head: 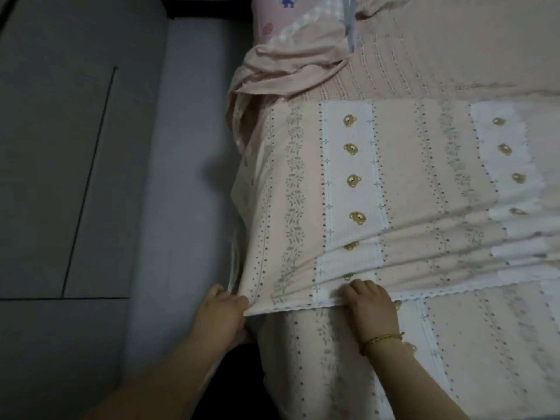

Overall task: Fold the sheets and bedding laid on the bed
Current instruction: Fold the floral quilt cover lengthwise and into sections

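Sheet (pixel 394 192), soft, striped, lace-edged

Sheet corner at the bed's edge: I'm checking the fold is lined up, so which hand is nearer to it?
Left. The left hand grips the sheet right at that corner; the right hand holds its lace hem farther along, at the bear stripe.

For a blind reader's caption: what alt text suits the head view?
Two hands hold the hem of a pink bear-print sheet folded over on a bed, the left hand at its corner, the right hand further along. Crumpled pink bedding lies beyond; grey floor at left.
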